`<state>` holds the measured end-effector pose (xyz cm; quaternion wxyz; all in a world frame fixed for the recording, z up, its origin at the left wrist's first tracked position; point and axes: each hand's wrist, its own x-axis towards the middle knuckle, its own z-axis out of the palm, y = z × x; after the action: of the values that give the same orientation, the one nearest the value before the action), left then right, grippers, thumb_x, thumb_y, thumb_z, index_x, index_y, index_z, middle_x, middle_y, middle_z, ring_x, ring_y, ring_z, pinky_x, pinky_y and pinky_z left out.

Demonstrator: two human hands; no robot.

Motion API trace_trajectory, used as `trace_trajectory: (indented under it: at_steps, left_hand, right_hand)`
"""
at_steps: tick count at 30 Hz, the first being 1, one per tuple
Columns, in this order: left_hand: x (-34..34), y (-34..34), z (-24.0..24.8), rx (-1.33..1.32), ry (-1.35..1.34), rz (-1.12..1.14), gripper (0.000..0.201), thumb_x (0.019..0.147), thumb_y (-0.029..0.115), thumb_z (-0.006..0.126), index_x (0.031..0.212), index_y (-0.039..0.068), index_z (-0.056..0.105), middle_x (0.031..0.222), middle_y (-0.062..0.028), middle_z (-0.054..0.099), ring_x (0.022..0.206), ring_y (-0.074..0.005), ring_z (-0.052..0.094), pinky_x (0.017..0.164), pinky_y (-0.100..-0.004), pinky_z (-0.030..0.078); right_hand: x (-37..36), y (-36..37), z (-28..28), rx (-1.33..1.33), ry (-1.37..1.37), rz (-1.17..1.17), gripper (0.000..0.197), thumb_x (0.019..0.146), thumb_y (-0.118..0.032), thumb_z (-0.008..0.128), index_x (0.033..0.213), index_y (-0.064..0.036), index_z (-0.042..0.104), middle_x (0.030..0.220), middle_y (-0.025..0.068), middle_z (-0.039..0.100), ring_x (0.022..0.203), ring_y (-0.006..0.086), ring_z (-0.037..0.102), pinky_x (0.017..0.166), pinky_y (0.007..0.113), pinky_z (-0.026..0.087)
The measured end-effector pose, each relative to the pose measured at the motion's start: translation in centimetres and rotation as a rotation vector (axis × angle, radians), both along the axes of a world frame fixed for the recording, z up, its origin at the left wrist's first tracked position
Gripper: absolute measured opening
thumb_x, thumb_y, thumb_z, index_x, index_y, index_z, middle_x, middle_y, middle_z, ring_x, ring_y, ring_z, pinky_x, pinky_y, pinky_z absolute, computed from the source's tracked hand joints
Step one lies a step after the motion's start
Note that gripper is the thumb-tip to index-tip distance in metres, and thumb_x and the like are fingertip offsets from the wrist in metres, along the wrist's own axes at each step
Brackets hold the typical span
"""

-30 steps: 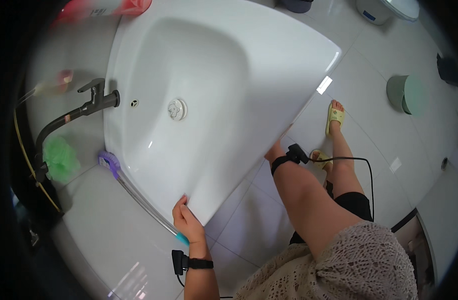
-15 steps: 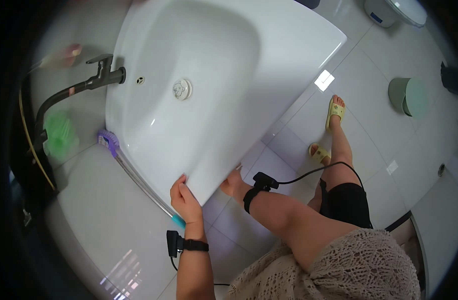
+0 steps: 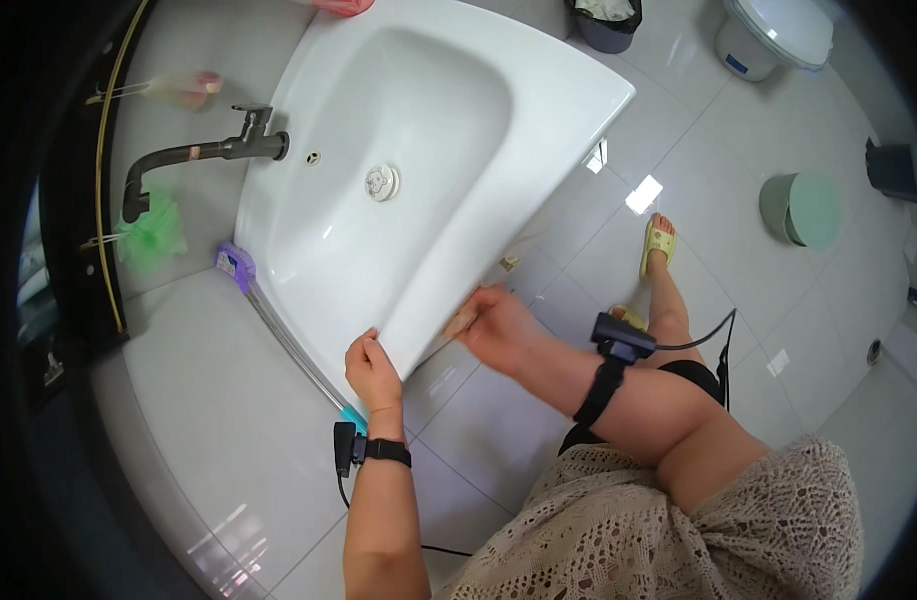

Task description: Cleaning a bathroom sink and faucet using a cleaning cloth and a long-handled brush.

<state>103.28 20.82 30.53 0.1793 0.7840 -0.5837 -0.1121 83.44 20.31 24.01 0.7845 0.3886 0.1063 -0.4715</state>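
Observation:
A white ceramic washbasin (image 3: 568,100) fills the middle of the view, with a dark faucet (image 3: 233,148) on its left and a round white drain stopper (image 3: 381,183) in the bowl. My left hand (image 3: 373,372) is closed on the basin's rim at the near corner, its fingers curled over the edge. Just beyond the front edge, my right hand (image 3: 493,325) has bent fingers close against the basin's side. Its fingertips are partly hidden, and what they hold cannot be made out. A small gold-coloured piece (image 3: 508,263) shows under the front edge beside that hand.
A purple-headed brush (image 3: 236,265) with a metal handle leans along the basin's left side. Green mesh scrubber (image 3: 153,230) hangs by the faucet. On the tiled floor stand a green bucket (image 3: 783,205), a white lidded bin (image 3: 748,50) and a dark bin (image 3: 606,36).
My right hand has moved up and away along the basin's front edge, and its forearm has swung right. My left hand stays at the corner. The view has shifted slightly.

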Motion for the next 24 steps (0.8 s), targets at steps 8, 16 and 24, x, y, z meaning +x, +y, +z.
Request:
trace_trajectory:
  at_steps: [8, 16, 24]
  left_hand:
    - [-0.1, -0.2, -0.4, -0.035, -0.067, -0.045, 0.032, 0.093, 0.019, 0.046, 0.098, -0.003, 0.069, 0.098, -0.0148, 0.07, 0.092, -0.0249, 0.064, 0.085, -0.0337, 0.048]
    - [0.7, 0.3, 0.1, -0.044, -0.087, -0.027, 0.031, 0.093, 0.019, 0.047, 0.097, -0.003, 0.069, 0.095, -0.0148, 0.07, 0.091, -0.0244, 0.065, 0.083, -0.0332, 0.049]
    - [0.7, 0.3, 0.0, 0.012, -0.029, 0.009, 0.03, 0.092, 0.018, 0.047, 0.098, -0.001, 0.069, 0.102, -0.0154, 0.068, 0.097, -0.0298, 0.062, 0.088, -0.038, 0.048]
  right_hand:
    - [-7.9, -2.4, -3.4, 0.102, 0.279, -0.109, 0.032, 0.097, -0.008, 0.041, 0.124, 0.0077, 0.046, 0.124, 0.0171, 0.056, 0.117, 0.0277, 0.055, 0.104, 0.039, 0.045]
    - [-10.5, -0.6, -11.0, 0.213, 0.619, -0.232, 0.031, 0.093, -0.003, 0.045, 0.123, 0.002, 0.049, 0.119, 0.0139, 0.058, 0.109, 0.0269, 0.059, 0.094, 0.041, 0.051]
    - [3.3, 0.2, -12.5, 0.145, 0.356, -0.159, 0.031, 0.083, 0.002, 0.045, 0.114, 0.0034, 0.05, 0.105, 0.0108, 0.059, 0.092, 0.0227, 0.058, 0.078, 0.035, 0.051]
